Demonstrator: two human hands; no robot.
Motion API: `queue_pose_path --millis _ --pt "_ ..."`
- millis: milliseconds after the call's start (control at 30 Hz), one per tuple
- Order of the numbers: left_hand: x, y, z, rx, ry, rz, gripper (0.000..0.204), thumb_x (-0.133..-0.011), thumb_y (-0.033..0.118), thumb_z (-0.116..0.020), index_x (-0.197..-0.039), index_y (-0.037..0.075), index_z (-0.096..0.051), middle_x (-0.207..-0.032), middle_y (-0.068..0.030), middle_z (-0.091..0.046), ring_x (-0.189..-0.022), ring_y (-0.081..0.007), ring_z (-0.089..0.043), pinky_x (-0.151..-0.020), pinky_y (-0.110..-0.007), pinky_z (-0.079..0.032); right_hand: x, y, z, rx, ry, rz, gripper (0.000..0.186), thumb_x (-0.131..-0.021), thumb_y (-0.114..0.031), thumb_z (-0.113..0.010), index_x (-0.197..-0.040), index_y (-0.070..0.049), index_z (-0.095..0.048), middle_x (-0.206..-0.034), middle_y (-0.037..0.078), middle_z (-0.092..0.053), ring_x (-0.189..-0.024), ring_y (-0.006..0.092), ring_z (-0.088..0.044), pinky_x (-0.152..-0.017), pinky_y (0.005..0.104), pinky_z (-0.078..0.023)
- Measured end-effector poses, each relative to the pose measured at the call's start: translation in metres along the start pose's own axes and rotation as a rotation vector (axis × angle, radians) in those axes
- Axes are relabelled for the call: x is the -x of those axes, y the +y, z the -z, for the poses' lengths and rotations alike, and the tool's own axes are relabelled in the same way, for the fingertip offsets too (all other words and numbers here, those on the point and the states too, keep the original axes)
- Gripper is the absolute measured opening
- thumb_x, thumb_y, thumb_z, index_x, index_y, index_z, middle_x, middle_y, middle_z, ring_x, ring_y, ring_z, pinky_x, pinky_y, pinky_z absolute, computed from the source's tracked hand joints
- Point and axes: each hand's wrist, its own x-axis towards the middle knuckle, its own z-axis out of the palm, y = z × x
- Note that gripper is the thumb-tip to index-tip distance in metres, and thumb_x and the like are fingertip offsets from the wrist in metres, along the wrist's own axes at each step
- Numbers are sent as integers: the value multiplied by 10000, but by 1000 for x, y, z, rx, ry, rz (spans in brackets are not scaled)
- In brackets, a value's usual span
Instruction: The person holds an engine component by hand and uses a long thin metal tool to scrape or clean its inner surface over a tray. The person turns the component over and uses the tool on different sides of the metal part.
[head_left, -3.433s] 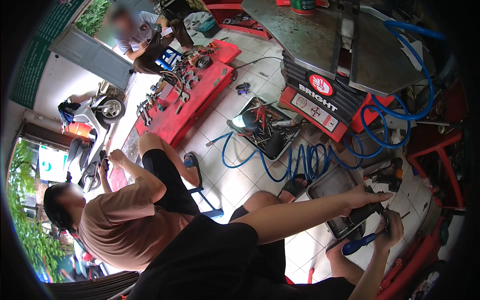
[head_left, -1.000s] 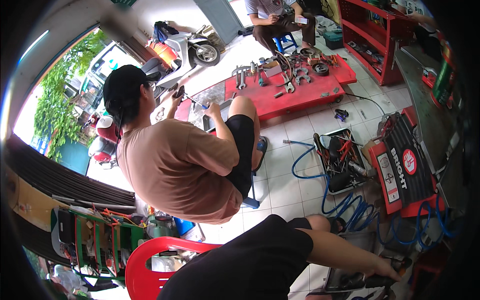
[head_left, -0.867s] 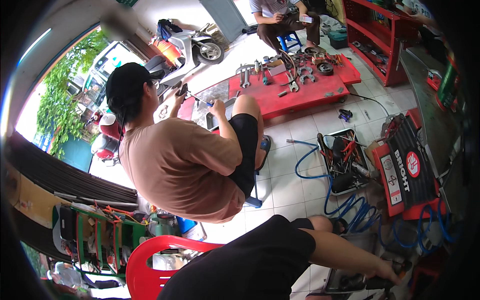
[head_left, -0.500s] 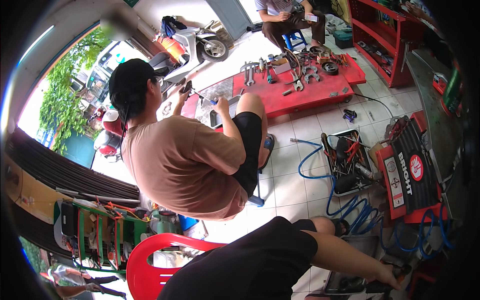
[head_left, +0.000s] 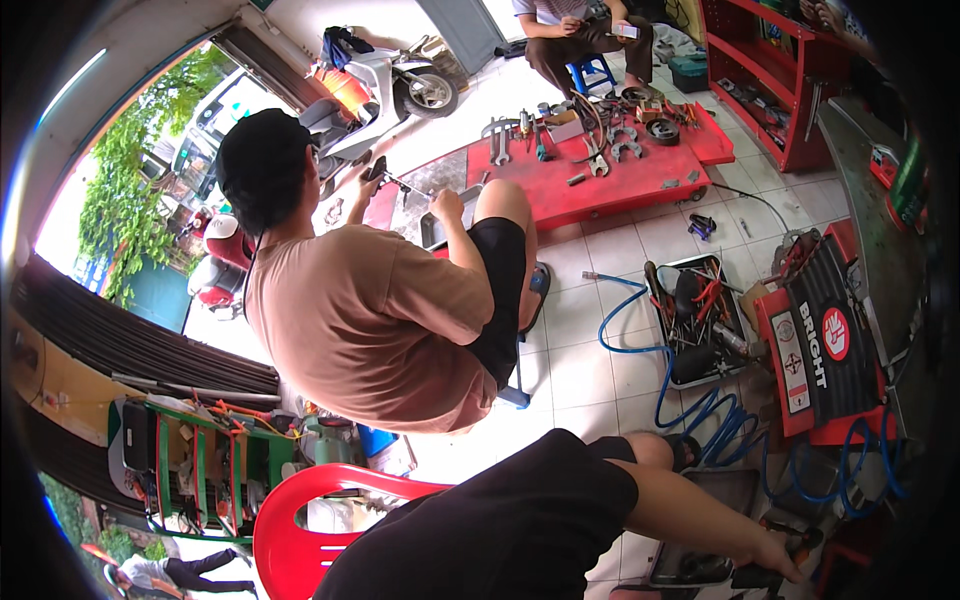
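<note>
My left hand [head_left: 772,555] is at the lower right, closed on a dark part [head_left: 752,576] whose shape is hard to make out, above a grey metal tray [head_left: 708,500]. Beside it lies an orange-and-black object [head_left: 798,540], partly hidden. My right hand does not show. A coiled blue hose [head_left: 708,425] runs over the tiles just beyond my arm, near an open case of tools [head_left: 698,320].
A seated person [head_left: 370,300] in brown holds tools. Behind are a low red platform [head_left: 600,200] with wrenches, another seated person [head_left: 565,40] and a scooter [head_left: 375,100]. A red chair [head_left: 285,510] stands beside me, a metal machine [head_left: 860,250] at right.
My view has swung up and left since the oldest frame. My right hand with its blue-handled tool has left view. Most recently, someone outside at lower left has come into view.
</note>
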Motion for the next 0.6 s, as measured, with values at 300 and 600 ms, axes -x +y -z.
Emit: queue_pose_path --millis 300,600 --pt "2 -2 -3 10 -28 -7 767 -744 303 -833 -1337 87 -397 -1194 -86 -557 -1071 -258 -587 -820 -459 -514 -2 4 -10 -218 146 71 448 -931 -375 -616 -928 71 -643 -742 125 -618 -559 202 -548 -482 320 -432" --pt "5 1 -4 -12 -4 2 842 -726 343 -839 -1374 79 -370 -1277 -101 -494 -1140 -268 -547 -840 -458 -513 25 51 -13 -446 34 -54 360 -894 -300 -690 -913 56 -644 -743 113 -614 -533 191 -520 -463 306 -414"
